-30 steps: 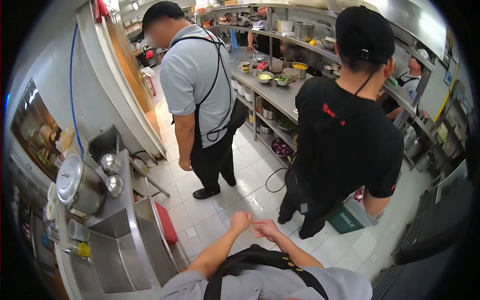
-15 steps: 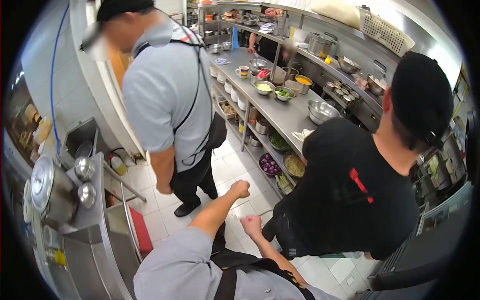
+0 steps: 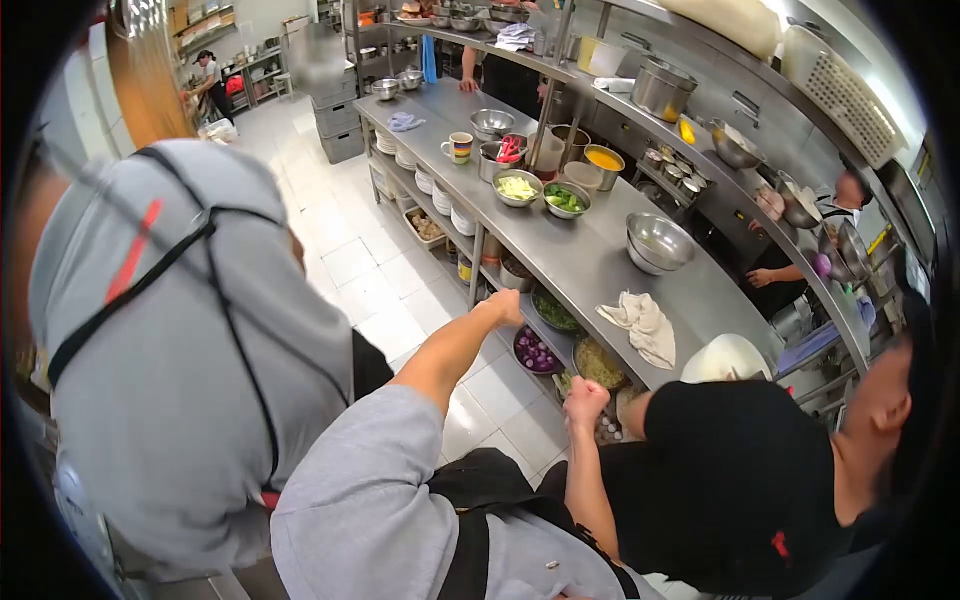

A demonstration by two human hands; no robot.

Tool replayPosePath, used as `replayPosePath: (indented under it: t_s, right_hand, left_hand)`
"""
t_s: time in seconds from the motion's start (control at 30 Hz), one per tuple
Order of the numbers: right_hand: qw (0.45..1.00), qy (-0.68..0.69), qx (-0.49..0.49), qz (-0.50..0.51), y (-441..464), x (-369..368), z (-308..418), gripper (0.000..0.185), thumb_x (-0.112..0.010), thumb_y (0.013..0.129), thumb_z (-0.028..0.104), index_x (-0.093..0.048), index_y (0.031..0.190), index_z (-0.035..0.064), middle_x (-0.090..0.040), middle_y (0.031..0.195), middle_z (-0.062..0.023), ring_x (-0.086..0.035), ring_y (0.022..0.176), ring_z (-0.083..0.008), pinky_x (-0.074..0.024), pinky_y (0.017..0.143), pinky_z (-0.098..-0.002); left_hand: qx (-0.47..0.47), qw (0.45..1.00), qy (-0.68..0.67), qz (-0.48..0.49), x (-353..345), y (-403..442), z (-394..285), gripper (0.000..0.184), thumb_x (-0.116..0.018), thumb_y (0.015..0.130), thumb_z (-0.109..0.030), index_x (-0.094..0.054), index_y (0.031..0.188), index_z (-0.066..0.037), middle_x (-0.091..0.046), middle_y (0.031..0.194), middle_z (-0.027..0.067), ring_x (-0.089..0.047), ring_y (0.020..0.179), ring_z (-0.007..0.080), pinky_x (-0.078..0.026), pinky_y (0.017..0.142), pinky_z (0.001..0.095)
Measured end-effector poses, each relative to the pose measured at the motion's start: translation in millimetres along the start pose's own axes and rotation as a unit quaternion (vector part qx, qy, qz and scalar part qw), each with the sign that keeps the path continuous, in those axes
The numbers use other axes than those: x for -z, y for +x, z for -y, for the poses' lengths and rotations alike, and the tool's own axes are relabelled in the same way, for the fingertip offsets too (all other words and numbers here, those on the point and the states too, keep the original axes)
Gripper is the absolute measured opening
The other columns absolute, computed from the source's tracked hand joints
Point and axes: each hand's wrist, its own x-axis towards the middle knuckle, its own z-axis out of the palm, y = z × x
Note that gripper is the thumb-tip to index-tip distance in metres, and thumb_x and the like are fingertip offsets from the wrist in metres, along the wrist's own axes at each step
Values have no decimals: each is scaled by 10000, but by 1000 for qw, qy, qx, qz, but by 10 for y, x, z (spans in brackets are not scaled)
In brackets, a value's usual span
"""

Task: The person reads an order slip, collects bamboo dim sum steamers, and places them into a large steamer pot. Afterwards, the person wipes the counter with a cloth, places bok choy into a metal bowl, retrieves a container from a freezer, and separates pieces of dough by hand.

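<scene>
My left hand (image 3: 508,306) is stretched forward near the front edge of the steel counter (image 3: 560,255), its fingers curled. Lower and to the right, my right hand (image 3: 586,400) is raised in a closed shape beside the lower shelf. What either hand holds, if anything, is too small to tell. Just past my hands, bowls of purple onions (image 3: 534,350) and of pale shredded food (image 3: 598,362) stand on the lower shelf. A crumpled white cloth (image 3: 642,328) lies on the counter, near stacked steel bowls (image 3: 660,243).
One person in grey (image 3: 190,330) is close on the left, another in black (image 3: 740,480) close on the right. More people stand beyond the counter. Bowls of chopped vegetables (image 3: 517,188), a striped mug (image 3: 458,148) and an orange-filled pot (image 3: 604,160) are on it. Grey crates (image 3: 338,118) stand on the floor.
The view has moved forward and turned, so the counter is nearer and the sink has mostly left view. My hands have moved apart and toward the counter. Both nearby people now appear lower and closer.
</scene>
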Motion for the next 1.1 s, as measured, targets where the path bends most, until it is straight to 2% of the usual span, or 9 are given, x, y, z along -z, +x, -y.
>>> replayPosePath:
  t_s: [0.2, 0.27, 0.37, 0.4, 0.57, 0.67, 0.73, 1.0, 1.1]
  right_hand:
    - [979, 77, -185, -24, 755, -823, -215, 246, -579, 744, 61, -423, 555, 83, -378, 470, 8, -308, 335, -84, -238, 318, -252]
    - [954, 161, -249, 35, 1121, -1169, 80, 226, -595, 758, 66, -448, 589, 85, -376, 468, 2, -309, 343, -87, -243, 326, -251]
    - [927, 179, -207, 258, 1774, -1777, 468, 260, -595, 805, 58, -457, 588, 93, -386, 466, 7, -324, 353, -73, -246, 328, -247]
    - [908, 177, -191, 329, 2012, -2026, 547, 262, -600, 806, 62, -460, 587, 94, -390, 469, 7, -324, 354, -70, -249, 326, -248]
    - [857, 104, -268, 428, 2716, -3880, 167, 234, -613, 795, 83, -501, 589, 80, -460, 497, -4, -410, 373, -84, -330, 333, -263]
    - [710, -278, 138, 632, 2878, -4747, -1313, 630, -776, 660, 233, -558, 1234, 91, -639, 1106, -128, -615, 954, -219, -481, 838, -316]
    - [635, -358, 95, 678, 2752, -5235, -1481, 649, -784, 648, 249, -554, 1239, 112, -589, 1189, -153, -566, 1089, -261, -449, 921, -343]
    - [406, -440, 233, 767, 2247, -7474, -1730, 568, -728, 638, 325, -616, 1172, 168, -626, 1109, -156, -584, 1047, -314, -459, 925, -367]
    - [541, -459, 150, 689, 2825, -8550, -1583, 481, -719, 622, 221, -656, 1093, 144, -635, 1057, -171, -614, 959, -313, -493, 839, -371]
  left_hand:
    - [34, 998, -36, 35, 280, 714, 658, 211, -528, 675, -133, -638, 659, 47, -618, 558, 155, -644, 513, 242, -553, 524, 336]
    - [147, 942, -296, -53, 292, 764, 957, 183, -552, 681, -119, -633, 618, 33, -626, 563, 145, -645, 505, 236, -550, 523, 330]
    - [49, 989, -119, -71, -417, 1219, 2456, 167, -633, 683, -202, -679, 700, -43, -639, 640, 177, -653, 554, 271, -531, 528, 331]
    - [266, 915, -285, -103, 78, 928, 2235, 199, -623, 674, -176, -641, 639, 19, -635, 629, 183, -646, 537, 276, -538, 551, 335]
    - [452, 770, -287, -346, 489, 684, 3665, 139, -589, 679, -76, -617, 597, 32, -618, 558, 159, -645, 527, 250, -553, 587, 345]
    - [340, 856, -126, -369, 992, 324, 4231, 284, -555, 637, -12, -635, 906, 28, -638, 967, 232, -619, 938, 340, -474, 899, 377]
    - [300, 855, -108, -409, 1285, 182, 4739, 471, -561, 625, 6, -597, 1093, -18, -544, 1183, 233, -487, 1159, 345, -388, 1007, 363]
    - [483, 868, 19, -110, 2514, 419, 6382, 510, -581, 702, -106, -550, 1210, -82, -211, 1448, 244, -84, 1370, 417, -270, 1030, 597]
    - [499, 866, 18, -6, 3129, 729, 6741, 504, -563, 739, -151, -535, 1240, -106, -168, 1470, 238, -33, 1375, 430, -252, 1028, 621]
